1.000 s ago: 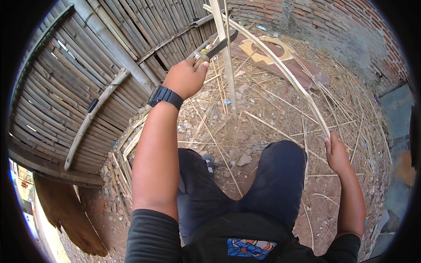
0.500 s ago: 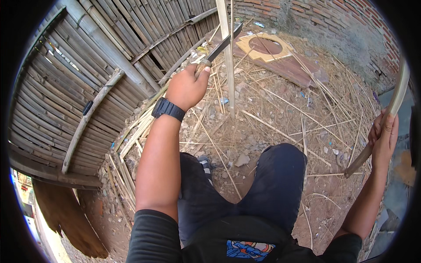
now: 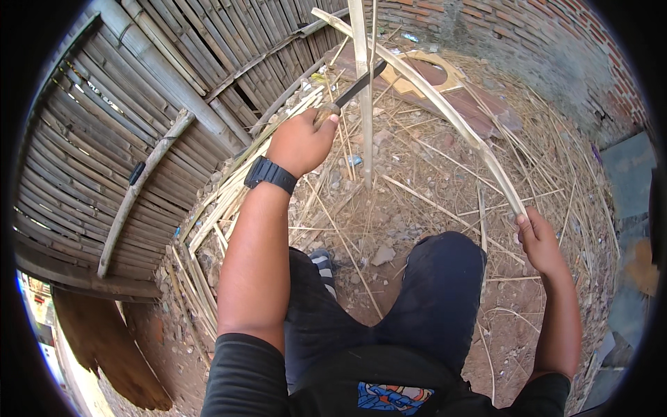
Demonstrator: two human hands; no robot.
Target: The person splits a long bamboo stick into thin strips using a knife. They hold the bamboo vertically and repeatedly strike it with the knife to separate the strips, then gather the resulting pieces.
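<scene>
My left hand point(image 3: 300, 142), with a black watch on the wrist, grips the handle of a dark-bladed knife point(image 3: 356, 89). The blade lies against an upright bamboo strip point(image 3: 364, 97) that stands on the ground ahead of me. My right hand point(image 3: 538, 240) holds the lower end of a long split bamboo strip point(image 3: 445, 108), which arcs up and to the left past the upright piece toward the top of the view. My knees in dark trousers fill the lower middle.
A woven bamboo fence point(image 3: 139, 104) runs along the left. Thin bamboo slivers and scraps point(image 3: 417, 194) litter the dirt ground. A flat wooden cut-out piece point(image 3: 427, 73) lies ahead, and a brick wall point(image 3: 528, 42) stands at the far right.
My right hand swung out to the right edge with the curved strip, then came back down and inward beside my right knee, still holding it. My left hand dropped slightly with the knife.
</scene>
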